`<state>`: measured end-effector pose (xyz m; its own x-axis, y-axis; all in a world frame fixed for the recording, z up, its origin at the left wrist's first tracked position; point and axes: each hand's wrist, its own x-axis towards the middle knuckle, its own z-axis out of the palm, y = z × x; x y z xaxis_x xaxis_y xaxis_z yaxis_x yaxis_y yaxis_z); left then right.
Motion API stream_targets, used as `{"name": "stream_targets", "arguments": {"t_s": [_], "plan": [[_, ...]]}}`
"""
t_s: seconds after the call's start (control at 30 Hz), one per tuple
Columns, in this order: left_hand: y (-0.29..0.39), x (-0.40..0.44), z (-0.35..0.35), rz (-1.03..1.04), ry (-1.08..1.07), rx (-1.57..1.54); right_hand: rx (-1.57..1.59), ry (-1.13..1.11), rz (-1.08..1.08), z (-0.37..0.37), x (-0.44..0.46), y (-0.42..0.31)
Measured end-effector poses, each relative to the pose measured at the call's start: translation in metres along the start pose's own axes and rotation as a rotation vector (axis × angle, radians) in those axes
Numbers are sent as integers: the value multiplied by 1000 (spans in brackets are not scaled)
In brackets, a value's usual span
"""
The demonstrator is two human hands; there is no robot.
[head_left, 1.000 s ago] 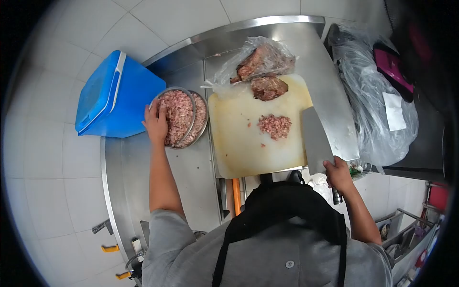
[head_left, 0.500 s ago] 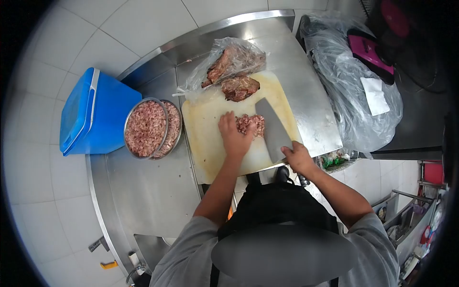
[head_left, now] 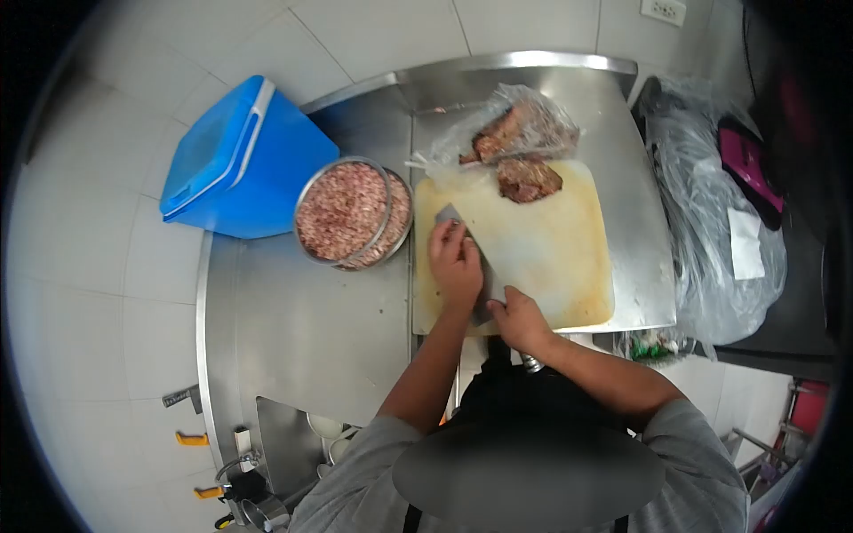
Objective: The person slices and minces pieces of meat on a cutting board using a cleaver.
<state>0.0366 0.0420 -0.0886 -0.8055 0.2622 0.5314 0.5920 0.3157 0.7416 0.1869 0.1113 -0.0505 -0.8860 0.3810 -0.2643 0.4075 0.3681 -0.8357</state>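
My right hand (head_left: 522,322) is closed round the handle of a broad cleaver (head_left: 484,313), whose blade slants toward the board's left side. My left hand (head_left: 458,271) lies over the blade with its fingers curled and close together. Only a little chopped meat (head_left: 454,228) shows at these fingertips; the rest of what they cover is hidden. Beneath both is a worn yellow-white cutting board (head_left: 569,266). A browned chunk of meat (head_left: 530,180) rests at its far edge, beside a clear plastic bag (head_left: 555,124) holding more meat.
Left of the board, two round metal-rimmed bowls stand overlapping, the upper bowl (head_left: 300,200) and the lower bowl (head_left: 410,226), both full of chopped meat. A blue cooler (head_left: 284,178) stands behind them. Plastic sheeting (head_left: 702,266) lies beyond the steel counter's (head_left: 644,266) right edge.
The cleaver has moved left across the board, and my left hand has come over its blade. The chopped pile has gone from the board's middle. The view has shifted left.
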Motion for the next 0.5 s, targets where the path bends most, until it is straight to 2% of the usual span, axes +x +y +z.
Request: {"name": "stream_targets", "arguments": {"t_s": [0.07, 0.13, 0.17, 0.27, 0.3, 0.33, 0.37, 0.4, 0.47, 0.5], "plan": [[17, 42, -39, 98, 132, 104, 4, -1, -100, 2, 17, -45], [27, 88, -76, 22, 220, 11, -11, -59, -195, 6, 34, -90], [26, 112, -95, 31, 262, 113, -43, -91, -233, 3, 44, -114], [-7, 167, -143, 82, 353, 295, -31, -110, -346, 8, 61, -147], [-21, 181, -148, 26, 399, 202, -82, -109, -409, 14, 74, -139], [-57, 193, -153, 7, 370, 151, -130, -90, -429, 14, 79, -136], [-83, 199, -159, -44, 261, 217, -98, -222, -346, -8, 65, -150], [-59, 195, -168, -154, 86, 334, -146, -172, -418, 9, 94, -111], [-114, 183, -155, 123, -71, 526, 7, -254, -175, -16, 80, -103], [-113, 185, -151, 174, -99, 566, 108, -317, -35, -30, 78, -95]]}}
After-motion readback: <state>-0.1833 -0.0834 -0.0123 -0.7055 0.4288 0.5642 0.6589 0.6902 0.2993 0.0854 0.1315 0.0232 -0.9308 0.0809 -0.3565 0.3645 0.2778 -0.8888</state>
